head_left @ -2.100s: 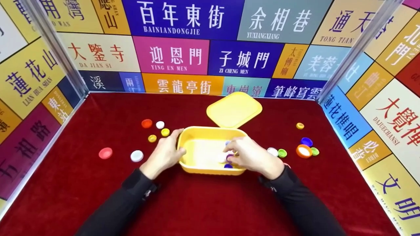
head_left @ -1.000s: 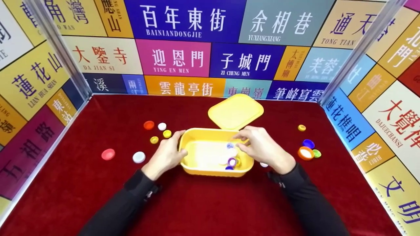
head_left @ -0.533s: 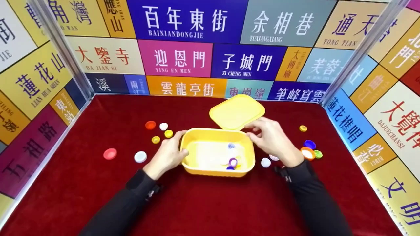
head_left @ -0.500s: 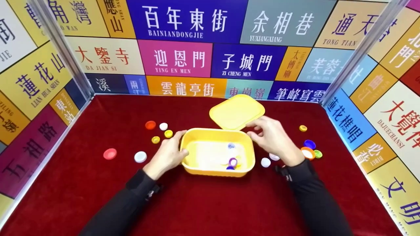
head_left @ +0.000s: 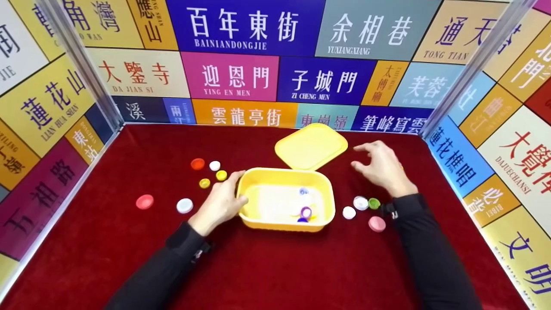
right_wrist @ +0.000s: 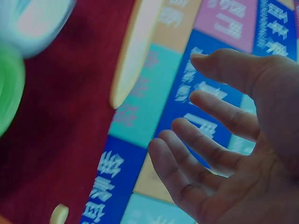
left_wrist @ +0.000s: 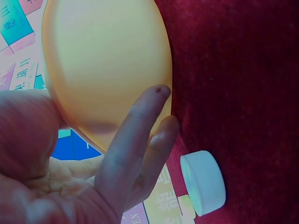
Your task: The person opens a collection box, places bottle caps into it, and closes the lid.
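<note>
My left hand [head_left: 220, 200] grips the left end of the yellow box [head_left: 275, 226], thumb over the rim and fingers along the outer wall. The left wrist view shows those fingers [left_wrist: 133, 128] against the box wall [left_wrist: 110, 60], near a white bottle cap [left_wrist: 203, 182]. Inside the box, toward its right end, lie several caps, including a purple one [head_left: 306, 212] and a light blue one [head_left: 304, 191]. My right hand [head_left: 381, 165] is held over the cloth right of the yellow lid [head_left: 311, 146]. In the right wrist view its fingers [right_wrist: 205, 144] are spread and relaxed, holding nothing.
Right of the box lie two white caps [head_left: 349, 212], a green cap [head_left: 374, 203] and a pink cap [head_left: 377, 224]. On the left are a red cap [head_left: 197, 164], another pink cap [head_left: 144, 202] and several others. Printed panels [head_left: 232, 77] wall in the red cloth [head_left: 258, 267].
My right hand has left the box, moving right past the lid. Green and pink caps now show, while its arm hides the blue and orange ones. The left hand keeps its grip.
</note>
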Available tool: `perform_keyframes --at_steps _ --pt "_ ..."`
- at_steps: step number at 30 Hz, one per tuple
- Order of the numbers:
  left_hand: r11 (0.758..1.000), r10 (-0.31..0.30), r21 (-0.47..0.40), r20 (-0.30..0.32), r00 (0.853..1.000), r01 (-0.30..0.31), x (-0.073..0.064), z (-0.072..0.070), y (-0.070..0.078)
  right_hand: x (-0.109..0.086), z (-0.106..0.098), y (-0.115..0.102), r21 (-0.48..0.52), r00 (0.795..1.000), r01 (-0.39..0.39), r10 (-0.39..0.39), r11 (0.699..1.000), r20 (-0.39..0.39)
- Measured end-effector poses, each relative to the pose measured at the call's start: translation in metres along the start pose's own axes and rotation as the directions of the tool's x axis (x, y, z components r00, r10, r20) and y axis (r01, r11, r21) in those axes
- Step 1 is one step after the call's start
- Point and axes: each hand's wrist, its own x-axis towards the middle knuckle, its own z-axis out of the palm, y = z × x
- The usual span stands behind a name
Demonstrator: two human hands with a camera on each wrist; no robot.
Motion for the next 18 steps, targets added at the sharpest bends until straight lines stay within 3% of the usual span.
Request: perform_keyframes --at_steps 10,14,18 --pt "1.0 -0.01 -0.002 0.003 1.0 0.01 0.001 0.002 0.001 0.024 -0.013 0.056 -0.064 0.978 -0.163 0.169 0.985 0.119" --pt "1.0 -0.004 0.007 -0.002 1.0 0.004 0.0 0.002 0.001 0.034 -0.008 0.088 -0.053 0.972 -0.19 0.195 0.98 0.135" --pt "1.0 -0.007 0.007 -0.005 1.0 0.007 0.001 0.002 0.001 0.036 -0.005 0.101 -0.059 0.957 -0.225 0.231 0.973 0.172"
